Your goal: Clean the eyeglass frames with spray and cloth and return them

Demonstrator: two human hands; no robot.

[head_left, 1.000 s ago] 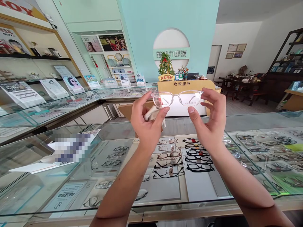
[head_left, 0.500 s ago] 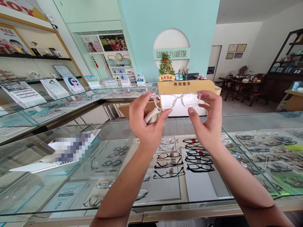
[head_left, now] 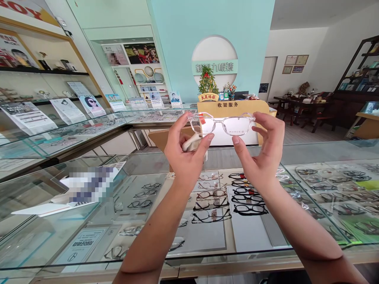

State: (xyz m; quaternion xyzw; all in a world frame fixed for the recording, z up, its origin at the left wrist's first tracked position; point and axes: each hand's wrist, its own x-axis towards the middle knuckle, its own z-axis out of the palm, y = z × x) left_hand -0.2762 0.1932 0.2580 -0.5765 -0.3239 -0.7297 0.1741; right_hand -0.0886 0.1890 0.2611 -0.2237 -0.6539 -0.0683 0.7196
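Left hand [head_left: 185,157] and right hand [head_left: 266,154]: bare, wrists included. Left forearm [head_left: 161,221] and right forearm [head_left: 302,225] also uncovered, narrow at the wrist, widening nearward; one small spot on the left. Near ends shaded; sleeve or shadow, cannot tell.

Through my remote feed I'm seeing clear, colourless glasses [head_left: 219,120], an off-white cloth [head_left: 191,144], black frames [head_left: 250,209], a pale turquoise wall [head_left: 213,23] and a red-flecked green plant [head_left: 207,82].

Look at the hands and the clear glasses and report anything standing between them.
Nothing visible does: the left hand and right hand hold the clear glasses at opposite ends. The pale cloth tucked in the left hand sits lower, apparently not blocking.
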